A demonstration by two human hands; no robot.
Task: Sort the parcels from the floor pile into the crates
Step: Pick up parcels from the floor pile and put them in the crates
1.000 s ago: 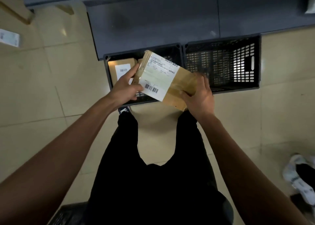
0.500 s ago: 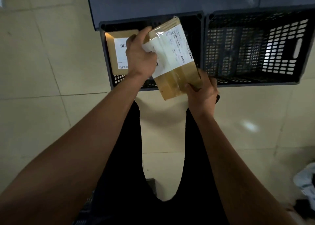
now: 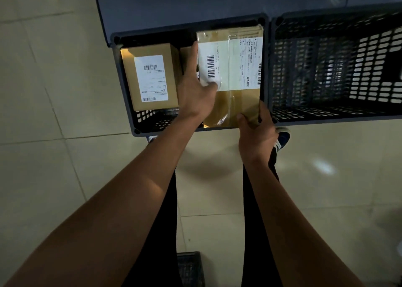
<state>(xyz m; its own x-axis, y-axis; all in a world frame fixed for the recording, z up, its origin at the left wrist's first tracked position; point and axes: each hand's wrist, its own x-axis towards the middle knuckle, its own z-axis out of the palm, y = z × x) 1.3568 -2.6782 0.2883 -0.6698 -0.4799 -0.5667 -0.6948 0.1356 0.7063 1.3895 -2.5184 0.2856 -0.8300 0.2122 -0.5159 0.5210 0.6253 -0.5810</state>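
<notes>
Parcel (image 3: 237, 78), brown w/ a big white label and barcodes, is held flat over the right half of the left crate (image 3: 121, 80), label up. It is gripped at two spots: left hand (image 3: 196, 93) at its left edge, thumb pressed on the label near the barcode, other fingers stretched along the edge and down the side; right hand (image 3: 256, 134) at the near right corner, thumb on top, fingers curled under. Whether the parcel touches the crate floor can't be told. A second box (image 3: 152, 78) w/ a white label is lying in the left half of the same crate, just beside the left hand. Right crate (image 3: 335, 69) is set touching the left one; only its mesh walls and floor are seen. Both crates are on a tiled floor (image 3: 43, 134), against a gray cabinet (image 3: 174, 1).
</notes>
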